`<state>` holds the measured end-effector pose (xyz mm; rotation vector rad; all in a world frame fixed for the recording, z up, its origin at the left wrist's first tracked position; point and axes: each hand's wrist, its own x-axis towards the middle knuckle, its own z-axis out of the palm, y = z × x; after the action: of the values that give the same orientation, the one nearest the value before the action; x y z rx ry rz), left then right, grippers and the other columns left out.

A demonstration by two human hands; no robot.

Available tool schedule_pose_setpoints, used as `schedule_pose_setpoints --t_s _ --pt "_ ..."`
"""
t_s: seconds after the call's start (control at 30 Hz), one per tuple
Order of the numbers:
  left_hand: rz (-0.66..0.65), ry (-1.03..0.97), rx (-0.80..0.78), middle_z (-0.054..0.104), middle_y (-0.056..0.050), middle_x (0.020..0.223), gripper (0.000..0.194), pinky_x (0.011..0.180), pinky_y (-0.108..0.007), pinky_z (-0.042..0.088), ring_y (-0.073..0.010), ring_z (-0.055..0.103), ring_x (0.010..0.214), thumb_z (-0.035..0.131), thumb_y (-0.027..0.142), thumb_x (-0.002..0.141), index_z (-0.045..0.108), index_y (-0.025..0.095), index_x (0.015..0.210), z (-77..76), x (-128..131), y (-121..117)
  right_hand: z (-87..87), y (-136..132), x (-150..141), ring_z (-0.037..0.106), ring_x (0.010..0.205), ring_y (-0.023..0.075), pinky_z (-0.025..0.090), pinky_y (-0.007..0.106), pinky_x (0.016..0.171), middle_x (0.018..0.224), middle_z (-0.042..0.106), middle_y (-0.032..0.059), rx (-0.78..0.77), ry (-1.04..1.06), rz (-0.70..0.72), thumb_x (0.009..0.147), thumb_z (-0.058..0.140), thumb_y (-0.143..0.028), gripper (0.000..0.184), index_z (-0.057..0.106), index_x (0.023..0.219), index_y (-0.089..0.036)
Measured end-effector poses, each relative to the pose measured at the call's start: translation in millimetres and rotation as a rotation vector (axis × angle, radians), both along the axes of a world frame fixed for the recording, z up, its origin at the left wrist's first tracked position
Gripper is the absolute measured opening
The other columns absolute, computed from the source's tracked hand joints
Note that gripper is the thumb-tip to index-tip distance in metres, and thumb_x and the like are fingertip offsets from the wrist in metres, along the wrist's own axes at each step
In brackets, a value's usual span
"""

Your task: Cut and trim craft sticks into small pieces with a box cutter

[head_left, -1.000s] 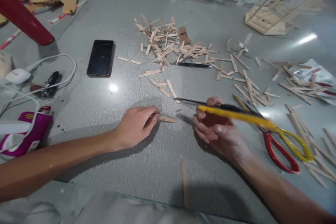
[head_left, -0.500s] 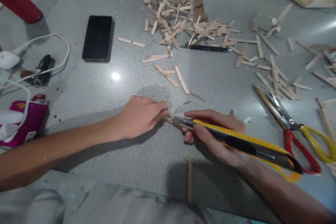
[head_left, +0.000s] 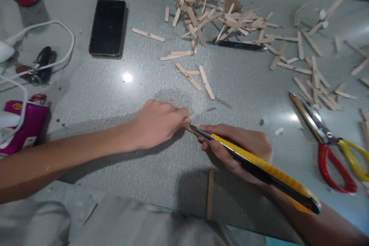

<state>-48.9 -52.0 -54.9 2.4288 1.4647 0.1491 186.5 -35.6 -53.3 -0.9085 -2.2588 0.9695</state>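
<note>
My right hand (head_left: pixel 239 150) is closed around a yellow and black utility knife (head_left: pixel 259 165), its blade pointing left toward my other hand. Between the hands, a narrow wooden craft stick (head_left: pixel 191 128) lies under the blade, mostly hidden by fingers. My left hand (head_left: pixel 161 123) pinches the stick's far end with its fingertips. Nearest to the hands on the table, a loose craft stick (head_left: pixel 206 82) and a thin snapped-off blade piece (head_left: pixel 223 102) lie just beyond. Another craft stick (head_left: pixel 210 194) rests by the table's front edge.
A heap of cut craft sticks (head_left: pixel 198 11) spreads across the back, with a black pen (head_left: pixel 242 45) among them. Scissors (head_left: pixel 328 134) with red and yellow handles lie at right. At left are a phone (head_left: pixel 108 27), keys (head_left: pixel 43 65), a white cable (head_left: pixel 72 38) and a purple box (head_left: pixel 25 123).
The utility knife has rolled so its yellow edge faces up more, and its blade tip sits closer to my left fingertips. The camera view has shifted slightly.
</note>
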Motion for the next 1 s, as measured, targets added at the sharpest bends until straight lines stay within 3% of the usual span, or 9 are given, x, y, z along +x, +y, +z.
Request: schedule_pose_setpoints --t_s 0.3,0.47,0.6,0.8,1.0 --pt "-0.018 -0.007 -0.120 0.062 -0.001 0.066 0.031 0.050 -0.027 0.018 -0.0143 0.054 0.057 0.040 0.027 0.106 0.061 0.016 0.086 10.8 -1.4 2.5 1.1 -0.7 -2.7 0.075 0.069 0.0195 0.060 0.032 0.060 0.088 0.079 0.0018 0.046 -0.026 0.020 0.095 0.065 -0.026 0.019 0.069 0.112 -0.031" --pt "-0.053 -0.148 -0.217 0.063 0.000 0.072 0.019 0.055 -0.026 0.024 -0.0130 0.056 0.062 0.047 0.024 0.103 0.061 0.016 0.093 13.3 -9.4 3.8 -2.9 -2.8 -9.8 0.060 0.045 0.0099 0.048 0.024 0.045 0.068 0.070 -0.0029 0.084 -0.007 0.004 0.094 0.065 -0.024 0.009 0.065 0.103 -0.025" --pt "-0.026 -0.263 -0.215 0.062 0.002 0.068 0.017 0.056 -0.026 0.024 -0.0115 0.054 0.059 0.052 0.023 0.101 0.061 0.017 0.088 8.9 -11.0 3.6 -5.7 -6.1 -13.4 0.058 0.043 0.0083 0.044 0.022 0.042 0.063 0.066 -0.0045 0.093 0.021 -0.019 0.096 0.057 -0.016 0.010 0.062 0.100 -0.024" --pt "-0.042 -0.269 -0.201 0.060 0.003 0.064 0.018 0.056 -0.026 0.023 -0.0115 0.051 0.057 0.052 0.020 0.099 0.061 0.017 0.084 9.8 -11.8 5.2 -5.7 -5.3 -12.2 0.061 0.045 0.0103 0.046 0.023 0.042 0.067 0.069 -0.0033 0.139 0.027 0.031 0.094 0.057 -0.013 0.018 0.062 0.105 -0.026" --pt "-0.176 -0.286 -0.309 0.057 0.003 0.061 0.026 0.057 -0.027 0.025 -0.0102 0.048 0.056 0.054 0.018 0.097 0.059 0.017 0.072 20.4 -17.9 11.5 -5.3 -5.6 -10.5 0.067 0.050 0.0115 0.050 0.022 0.044 0.071 0.073 -0.0011 0.145 0.053 0.059 0.093 0.059 -0.013 0.015 0.064 0.104 -0.023"
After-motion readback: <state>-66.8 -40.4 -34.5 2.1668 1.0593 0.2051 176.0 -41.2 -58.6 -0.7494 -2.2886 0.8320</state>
